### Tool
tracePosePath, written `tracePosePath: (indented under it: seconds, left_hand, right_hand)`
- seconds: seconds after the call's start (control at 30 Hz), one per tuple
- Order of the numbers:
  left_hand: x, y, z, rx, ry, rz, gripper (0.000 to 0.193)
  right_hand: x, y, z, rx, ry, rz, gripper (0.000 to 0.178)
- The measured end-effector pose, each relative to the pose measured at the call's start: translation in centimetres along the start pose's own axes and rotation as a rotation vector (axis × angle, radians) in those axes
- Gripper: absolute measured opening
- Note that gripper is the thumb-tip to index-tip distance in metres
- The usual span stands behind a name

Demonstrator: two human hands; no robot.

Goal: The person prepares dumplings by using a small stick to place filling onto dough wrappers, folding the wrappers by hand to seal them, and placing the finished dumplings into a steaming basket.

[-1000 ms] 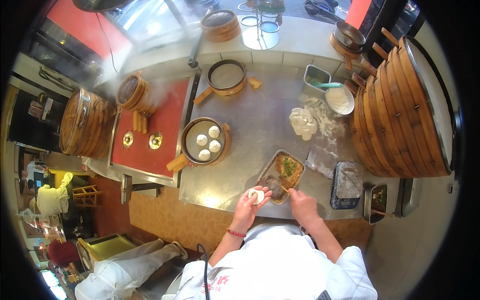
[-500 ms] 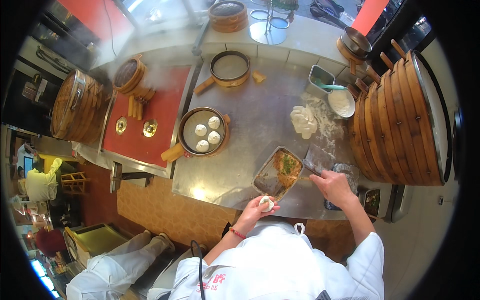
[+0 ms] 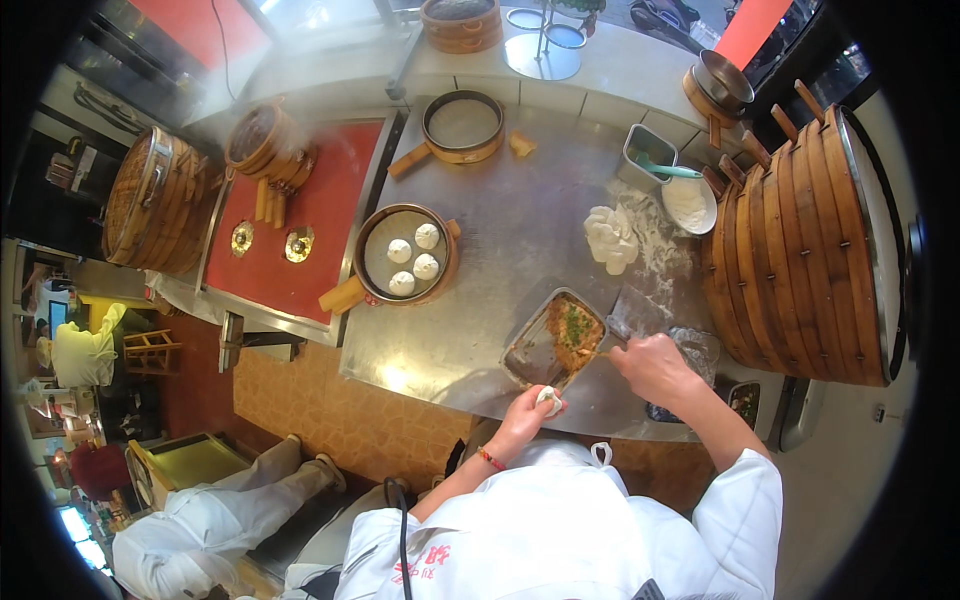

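Observation:
My left hand [image 3: 527, 412] is closed around a small white dough bun [image 3: 548, 398] at the near edge of the steel counter [image 3: 520, 250]. My right hand [image 3: 655, 368] grips a thin utensil [image 3: 615, 336] whose tip reaches toward a metal tray of filling [image 3: 558, 340], orange-brown with green bits. A pile of white dough pieces [image 3: 610, 238] lies on a floured patch beyond the tray. A round bamboo steamer [image 3: 405, 256] to the left holds several white buns.
A tall stack of bamboo steamers [image 3: 800, 230] stands at the right. An empty steamer [image 3: 462, 125], a flour bowl [image 3: 688, 205] and a small tub [image 3: 645, 152] sit farther back. A red stove surface [image 3: 300, 215] lies left. Another person in white [image 3: 200, 530] crouches below left.
My hands have come apart from over the tray. The left drew back to the counter edge with the bun; the right moved right, holding the utensil.

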State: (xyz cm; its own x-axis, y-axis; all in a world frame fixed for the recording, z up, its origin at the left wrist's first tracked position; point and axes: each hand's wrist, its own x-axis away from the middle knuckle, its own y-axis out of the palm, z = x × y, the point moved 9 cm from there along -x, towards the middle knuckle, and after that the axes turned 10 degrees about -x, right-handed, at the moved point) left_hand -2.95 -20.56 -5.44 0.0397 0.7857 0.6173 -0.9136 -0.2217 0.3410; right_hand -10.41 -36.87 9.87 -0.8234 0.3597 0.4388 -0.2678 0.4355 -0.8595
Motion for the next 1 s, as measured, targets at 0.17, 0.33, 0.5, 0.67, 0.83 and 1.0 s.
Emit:
tracePosePath:
  seconds: [0.17, 0.33, 0.5, 0.67, 0.83, 1.0]
  left_hand:
    - [-0.1, 0.3, 0.2, 0.015, -0.016, -0.003, 0.023]
    - [-0.4, 0.1, -0.1, 0.038, -0.048, -0.013, 0.023]
    - [0.0, -0.1, 0.8, 0.08, -0.073, -0.043, 0.023]
    - [2.0, -1.8, 3.0, 0.19, -0.096, -0.025, 0.024]
    - [2.3, -4.1, 4.5, 0.37, 0.028, 0.121, 0.031]
    - [-1.1, -1.3, 7.0, 0.682, 0.078, 0.094, 0.058]
  right_hand:
    - [-1.6, 1.0, 0.5, -0.079, 0.016, -0.141, 0.007]
    - [-2.7, 0.6, 1.4, -0.168, 0.016, -0.186, 0.008]
    - [-3.5, 1.8, 2.7, -0.378, 0.012, -0.214, 0.016]
    - [-0.9, 5.1, 5.0, -0.919, 0.11, -0.08, 0.02]
    - [3.1, 7.0, 4.5, -1.411, 0.247, 0.193, 0.02]
    - [4.7, 3.8, -0.9, -1.039, 0.136, 0.775, 0.021]
